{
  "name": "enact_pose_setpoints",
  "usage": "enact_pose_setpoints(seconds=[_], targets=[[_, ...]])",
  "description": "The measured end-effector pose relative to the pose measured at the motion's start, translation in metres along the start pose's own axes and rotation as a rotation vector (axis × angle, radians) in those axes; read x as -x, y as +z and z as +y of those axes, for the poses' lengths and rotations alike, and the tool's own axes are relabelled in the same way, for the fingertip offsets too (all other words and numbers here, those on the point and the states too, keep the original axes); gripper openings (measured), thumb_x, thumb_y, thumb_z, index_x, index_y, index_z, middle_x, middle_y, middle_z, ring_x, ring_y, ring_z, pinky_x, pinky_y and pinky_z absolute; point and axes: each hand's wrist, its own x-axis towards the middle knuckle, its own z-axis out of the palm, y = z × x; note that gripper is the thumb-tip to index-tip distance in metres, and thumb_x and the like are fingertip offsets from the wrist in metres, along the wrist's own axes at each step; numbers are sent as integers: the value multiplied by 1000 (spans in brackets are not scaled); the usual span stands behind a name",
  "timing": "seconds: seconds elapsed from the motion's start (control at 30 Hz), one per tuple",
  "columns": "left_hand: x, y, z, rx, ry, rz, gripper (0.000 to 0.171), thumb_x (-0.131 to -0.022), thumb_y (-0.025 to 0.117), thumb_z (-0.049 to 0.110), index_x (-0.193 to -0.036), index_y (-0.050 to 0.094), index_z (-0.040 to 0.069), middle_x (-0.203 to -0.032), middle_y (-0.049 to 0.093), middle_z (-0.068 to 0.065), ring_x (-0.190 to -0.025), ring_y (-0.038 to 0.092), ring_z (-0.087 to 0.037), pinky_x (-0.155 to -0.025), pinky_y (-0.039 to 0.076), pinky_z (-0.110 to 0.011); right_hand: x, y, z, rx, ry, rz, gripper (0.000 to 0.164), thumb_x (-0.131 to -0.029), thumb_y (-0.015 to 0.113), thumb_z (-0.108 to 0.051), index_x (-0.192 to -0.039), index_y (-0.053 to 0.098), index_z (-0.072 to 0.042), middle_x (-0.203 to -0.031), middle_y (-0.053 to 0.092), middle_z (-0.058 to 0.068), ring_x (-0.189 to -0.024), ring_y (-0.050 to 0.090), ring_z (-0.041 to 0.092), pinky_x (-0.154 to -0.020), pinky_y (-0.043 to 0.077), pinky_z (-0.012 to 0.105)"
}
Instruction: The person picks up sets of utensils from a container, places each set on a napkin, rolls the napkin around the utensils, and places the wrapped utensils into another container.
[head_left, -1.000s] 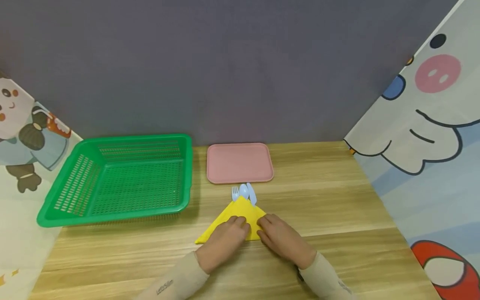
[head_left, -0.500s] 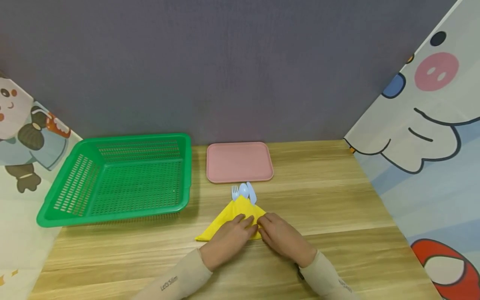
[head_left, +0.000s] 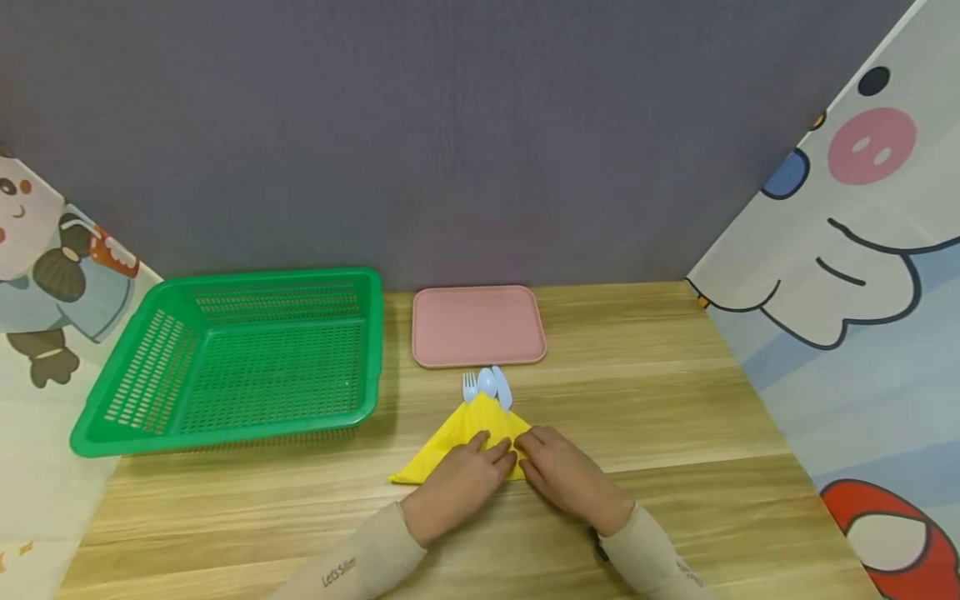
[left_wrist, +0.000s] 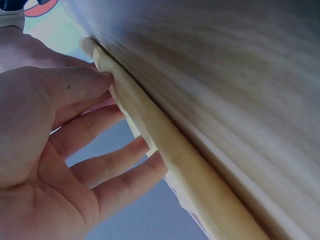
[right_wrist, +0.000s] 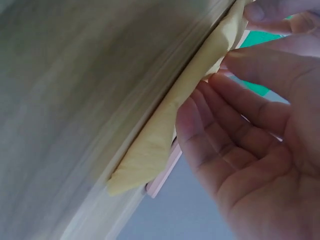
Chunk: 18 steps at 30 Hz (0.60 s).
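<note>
A yellow cloth napkin (head_left: 438,450), folded to a triangle, lies on the wooden table with its peak pointing away from me. From under the peak stick out the light blue heads of a fork (head_left: 470,387), a spoon (head_left: 487,382) and a knife (head_left: 503,390); their handles are covered. My left hand (head_left: 461,482) rests on the middle of the napkin with spread, nearly straight fingers. Beside it, my right hand (head_left: 567,477) pinches the napkin's right part between thumb and bent fingers. Both wrist views show the napkin's thick, rolled-looking near edge (left_wrist: 150,117) at the thumbs.
Behind the cutlery lies a pink tray (head_left: 478,327) near the grey back wall (head_left: 480,150). A green plastic basket (head_left: 375,350) with perforated sides stands at the left. Printed cartoon panels (head_left: 862,250) flank the table.
My left hand has slid slightly right, closer to the right hand, and its fingers have spread on the napkin. The right hand, napkin and cutlery stay nearly still.
</note>
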Motion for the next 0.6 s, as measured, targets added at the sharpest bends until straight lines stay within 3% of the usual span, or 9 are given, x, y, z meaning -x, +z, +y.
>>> enact_pose_setpoints(seconds=[0.17, 0.37, 0.6], targets=[[-1, -4, 2, 5, -8, -32, 29, -98, 62, 11, -126, 67, 16, -133, 62, -2, -114, 62, -31, -75, 59, -34, 0, -1, 2, 25, 23, -25, 22, -89, 75, -9, -108, 65, -1, -101, 61, 8, -93, 61, 22, -82, 55, 37], [-1, -4, 3, 0, -13, -38, 28, -98, 62, 12, -125, 67, 16, -133, 63, -3, -114, 62, -31, -75, 59, -33, 2, 1, 5, 27, 50, 20, 20, -86, 79, -11, -102, 68, -5, -97, 60, 6, -89, 59, 20, -78, 56, 36], [-3, -5, 4, -18, -19, -41, 26, -97, 62, 12, -122, 69, 17, -130, 64, -1, -112, 62, -30, -72, 59, -32, 2, 2, 6, 85, 212, 24, 41, -83, 84, -21, -111, 63, 1, -99, 60, 13, -91, 60, 29, -77, 57, 39]])
